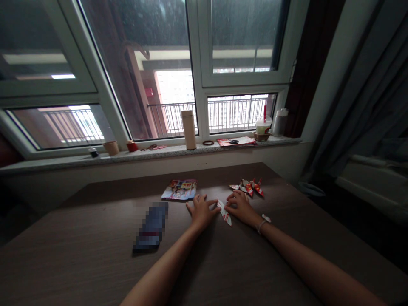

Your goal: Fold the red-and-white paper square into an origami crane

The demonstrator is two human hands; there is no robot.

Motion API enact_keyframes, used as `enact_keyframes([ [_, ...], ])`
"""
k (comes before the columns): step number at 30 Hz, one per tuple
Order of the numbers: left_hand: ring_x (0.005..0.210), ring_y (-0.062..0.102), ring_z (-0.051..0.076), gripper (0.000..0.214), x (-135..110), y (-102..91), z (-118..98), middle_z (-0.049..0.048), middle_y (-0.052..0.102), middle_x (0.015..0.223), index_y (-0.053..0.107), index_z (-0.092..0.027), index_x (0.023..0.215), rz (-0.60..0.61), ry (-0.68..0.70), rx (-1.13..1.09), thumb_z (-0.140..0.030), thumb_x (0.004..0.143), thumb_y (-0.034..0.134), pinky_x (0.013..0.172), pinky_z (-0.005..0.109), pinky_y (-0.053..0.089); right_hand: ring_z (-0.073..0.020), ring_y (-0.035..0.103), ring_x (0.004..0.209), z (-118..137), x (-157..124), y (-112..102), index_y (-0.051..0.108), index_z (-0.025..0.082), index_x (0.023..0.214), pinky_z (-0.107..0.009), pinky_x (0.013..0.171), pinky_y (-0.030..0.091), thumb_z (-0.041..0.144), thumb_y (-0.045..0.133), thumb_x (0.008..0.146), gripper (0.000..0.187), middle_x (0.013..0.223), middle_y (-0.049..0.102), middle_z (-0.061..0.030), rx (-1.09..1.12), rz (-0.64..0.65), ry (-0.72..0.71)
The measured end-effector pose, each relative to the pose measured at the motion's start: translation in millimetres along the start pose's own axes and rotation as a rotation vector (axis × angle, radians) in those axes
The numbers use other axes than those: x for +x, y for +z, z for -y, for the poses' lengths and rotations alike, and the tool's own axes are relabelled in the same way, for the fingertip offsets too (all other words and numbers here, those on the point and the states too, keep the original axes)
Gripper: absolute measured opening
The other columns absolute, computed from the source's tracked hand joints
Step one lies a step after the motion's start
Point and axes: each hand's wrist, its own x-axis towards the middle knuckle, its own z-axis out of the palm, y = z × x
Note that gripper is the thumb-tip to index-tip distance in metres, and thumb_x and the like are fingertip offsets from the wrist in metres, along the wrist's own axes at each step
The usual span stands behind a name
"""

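A small folded piece of red-and-white paper [225, 213] lies on the brown table [95, 255] between my hands. My left hand [200, 211] rests flat on the table with fingers spread, its thumb touching the paper's left edge. My right hand [239, 206] presses down on the paper's right side with fingers curled together. A band with a white piece sits on my right wrist. Just beyond my right hand lie folded paper figures [247, 186] in red, white and green.
A colourful stack of printed paper [180, 189] lies beyond my left hand, and a dark flat object [152, 227] to its left. The window sill [63, 160] holds a tall beige flask [189, 129], cups, a lidded drink with a red straw [263, 125] and papers.
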Motion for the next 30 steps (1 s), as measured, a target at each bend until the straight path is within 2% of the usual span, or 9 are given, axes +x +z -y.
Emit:
enact_keyframes([
  [2, 0.141, 0.028, 0.036, 0.036, -1, 1.1, 0, 0.0047, 0.048, 0.147, 0.067, -0.044, 0.116, -0.032, 0.010, -0.015, -0.050, 0.081, 0.067, 0.108, 0.075, 0.009, -0.0304, 0.037, 0.129, 1, 0, 1, 0.072, 0.024, 0.081, -0.055, 0.113, 0.018, 0.034, 0.067, 0.082, 0.011, 0.113, 0.063, -0.0051, 0.000, -0.004, -0.011],
  [5, 0.140, 0.029, 0.036, 0.026, -1, 3.8, 1, 0.0032, 0.050, 0.144, 0.073, -0.040, 0.105, -0.078, 0.046, -0.029, -0.047, 0.080, 0.069, 0.108, 0.074, 0.009, -0.0307, 0.037, 0.129, 2, 0, 2, 0.071, 0.024, 0.082, -0.055, 0.112, 0.019, 0.033, 0.067, 0.081, 0.010, 0.112, 0.064, -0.0049, -0.011, -0.002, -0.022],
  [8, 0.141, 0.027, 0.037, 0.019, 0, 4.6, 3, 0.0025, 0.050, 0.144, 0.076, -0.039, 0.096, -0.055, 0.071, -0.032, -0.046, 0.080, 0.069, 0.107, 0.075, 0.007, -0.0304, 0.038, 0.127, 2, 0, 1, 0.072, 0.025, 0.085, -0.055, 0.111, 0.021, 0.034, 0.068, 0.081, 0.010, 0.114, 0.062, -0.0050, -0.023, -0.006, -0.011],
  [14, 0.144, 0.021, 0.039, 0.025, 2, -1.5, 5, 0.0065, 0.044, 0.149, 0.075, -0.036, 0.099, 0.021, 0.077, -0.008, -0.050, 0.078, 0.070, 0.105, 0.078, 0.004, -0.0290, 0.041, 0.124, 5, 0, -1, 0.074, 0.030, 0.092, -0.052, 0.108, 0.026, 0.037, 0.069, 0.081, 0.014, 0.118, 0.059, -0.0044, -0.021, 0.015, -0.006],
  [21, 0.143, 0.024, 0.038, 0.025, -2, -0.3, 1, 0.0075, 0.045, 0.147, 0.071, -0.035, 0.104, -0.015, 0.101, -0.044, -0.042, 0.080, 0.070, 0.104, 0.079, 0.009, -0.0296, 0.038, 0.128, 6, 0, 0, 0.074, 0.030, 0.089, -0.055, 0.111, 0.022, 0.034, 0.067, 0.082, 0.011, 0.119, 0.059, -0.0039, -0.040, 0.023, -0.019],
  [26, 0.144, 0.023, 0.035, 0.012, -2, 0.3, 1, 0.0026, 0.045, 0.147, 0.075, -0.034, 0.092, -0.008, 0.155, -0.067, -0.037, 0.081, 0.069, 0.109, 0.073, 0.006, -0.0282, 0.037, 0.129, -1, 1, 3, 0.075, 0.030, 0.089, -0.054, 0.113, 0.020, 0.030, 0.065, 0.085, 0.011, 0.117, 0.062, -0.0030, -0.028, 0.045, -0.066],
  [30, 0.142, 0.026, 0.034, 0.012, -1, -3.5, 4, 0.0022, 0.049, 0.144, 0.076, -0.035, 0.091, 0.036, 0.144, -0.085, -0.038, 0.081, 0.070, 0.110, 0.072, 0.004, -0.0268, 0.039, 0.128, -7, 2, 2, 0.076, 0.031, 0.090, -0.052, 0.113, 0.022, 0.026, 0.064, 0.085, 0.013, 0.118, 0.062, -0.0032, -0.013, 0.057, -0.098],
])
